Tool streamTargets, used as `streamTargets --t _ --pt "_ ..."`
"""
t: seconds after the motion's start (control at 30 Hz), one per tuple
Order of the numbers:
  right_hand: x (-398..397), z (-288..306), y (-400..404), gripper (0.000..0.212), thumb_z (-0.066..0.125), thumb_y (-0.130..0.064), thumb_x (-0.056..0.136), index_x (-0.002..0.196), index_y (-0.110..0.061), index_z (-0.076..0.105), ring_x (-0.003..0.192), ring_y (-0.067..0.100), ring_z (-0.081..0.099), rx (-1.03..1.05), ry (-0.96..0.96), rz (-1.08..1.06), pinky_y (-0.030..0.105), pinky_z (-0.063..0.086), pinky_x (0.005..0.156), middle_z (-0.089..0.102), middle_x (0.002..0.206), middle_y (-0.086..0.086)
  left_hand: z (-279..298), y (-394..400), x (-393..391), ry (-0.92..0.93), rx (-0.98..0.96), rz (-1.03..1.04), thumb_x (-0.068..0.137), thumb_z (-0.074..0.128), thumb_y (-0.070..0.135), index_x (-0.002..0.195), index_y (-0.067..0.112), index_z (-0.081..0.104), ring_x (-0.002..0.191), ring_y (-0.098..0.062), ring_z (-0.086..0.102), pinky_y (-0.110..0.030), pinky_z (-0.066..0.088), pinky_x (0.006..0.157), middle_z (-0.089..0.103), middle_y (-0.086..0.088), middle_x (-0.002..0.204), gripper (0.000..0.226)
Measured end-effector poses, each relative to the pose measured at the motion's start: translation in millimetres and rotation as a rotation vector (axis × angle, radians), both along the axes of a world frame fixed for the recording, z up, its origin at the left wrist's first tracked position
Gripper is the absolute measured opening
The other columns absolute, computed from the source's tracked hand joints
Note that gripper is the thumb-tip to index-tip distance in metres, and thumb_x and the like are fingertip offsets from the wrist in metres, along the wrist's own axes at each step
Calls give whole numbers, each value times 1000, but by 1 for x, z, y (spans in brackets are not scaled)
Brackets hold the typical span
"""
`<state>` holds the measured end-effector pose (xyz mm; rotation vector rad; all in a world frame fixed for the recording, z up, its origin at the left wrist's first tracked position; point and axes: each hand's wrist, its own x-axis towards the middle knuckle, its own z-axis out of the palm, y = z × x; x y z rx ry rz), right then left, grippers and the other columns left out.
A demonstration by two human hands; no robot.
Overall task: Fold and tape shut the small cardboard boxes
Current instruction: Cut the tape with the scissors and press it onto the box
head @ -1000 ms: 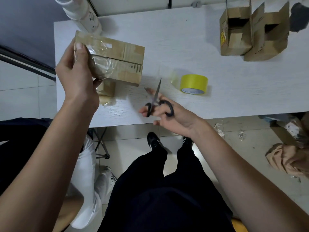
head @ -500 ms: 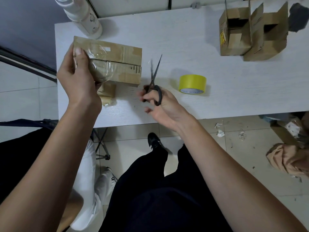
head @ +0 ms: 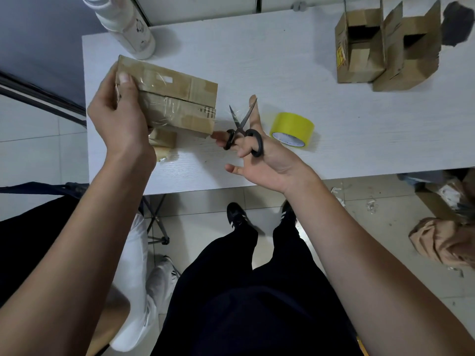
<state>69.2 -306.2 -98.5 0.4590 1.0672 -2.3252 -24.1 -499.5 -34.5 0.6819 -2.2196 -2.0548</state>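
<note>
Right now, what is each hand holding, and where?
Left hand grips the taped box by its left end; right hand holds the scissors by the loops.

The left hand [head: 120,116] grips a taped brown cardboard box [head: 174,96] above the white table [head: 282,60]. The right hand [head: 259,155] holds black-handled scissors [head: 241,129], blades parted, near a yellow tape roll [head: 293,128].

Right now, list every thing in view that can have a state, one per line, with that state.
Taped box: closed, clear tape across its seam, held up off the table.
Left hand: grips the taped box.
Right hand: holds the scissors.
Scissors: blades slightly apart, points up.
Yellow tape roll: lying on the table.
Two boxes at far right: flaps open, untaped.
White bottle: upright.
</note>
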Motion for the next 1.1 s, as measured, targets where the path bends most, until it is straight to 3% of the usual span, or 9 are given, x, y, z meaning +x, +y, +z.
streamTargets --t 0.33,0.47,0.57,0.67,0.83,0.9,0.97,1.03,1.1 --pt "3 -3 34 120 50 5 76 142 -81 -1 112 23 58 170 -31 50 44 37 86 65 134 26 -7 -11 -6 79 -111 -91 90 62 46 129 28 72 124 -16 65 -53 50 109 73 5 127 44" --pt "14 -21 58 112 53 4 74 150 -70 19 107 22 58 203 -150 -10 41 39 78 69 120 17 2 -25 -18 138 -146 -28 89 60 48 119 32 75 117 -18 69 -54 55 101 76 7 118 38" --pt "26 -25 75 112 59 1 66 154 -60 26 110 25 60 138 -143 97 40 42 77 69 126 21 18 -29 -24 141 -115 2 90 61 49 121 32 73 114 -17 71 -51 58 95 76 10 117 38" --pt "34 -18 76 96 55 3 72 154 -44 39 116 26 58 108 -101 231 38 40 79 67 133 23 29 -12 -20 59 -61 -22 100 56 43 127 28 68 110 -18 73 -41 63 80 75 8 117 33" --pt "64 -4 93 88 71 -3 75 155 -25 41 121 29 61 212 58 544 40 42 97 68 133 21 32 -4 -16 -38 41 -10 104 55 39 132 21 65 113 -21 71 -43 63 75 73 2 123 34" --pt "77 0 106 89 71 -2 81 159 -27 35 120 31 62 257 101 604 41 41 103 73 124 13 33 -5 -15 -46 48 -13 104 55 39 133 21 64 113 -23 71 -45 62 77 72 1 125 36" --pt "86 4 115 89 61 10 90 161 -31 27 112 25 66 263 101 589 38 42 100 77 99 -5 34 -4 -13 -66 32 -8 103 55 41 130 28 66 111 -19 72 -46 62 80 74 6 122 32" --pt "94 5 121 92 52 19 93 162 -34 22 105 23 68 262 77 531 37 38 98 76 86 -9 35 -2 -12 -84 43 10 104 56 42 125 32 68 108 -17 73 -45 62 80 75 9 118 27" --pt "98 6 120 96 47 21 94 162 -40 17 121 48 58 251 67 455 45 33 101 75 82 -8 33 -1 -9 -109 67 27 105 55 41 118 29 69 99 -17 75 -43 62 78 76 8 110 23"
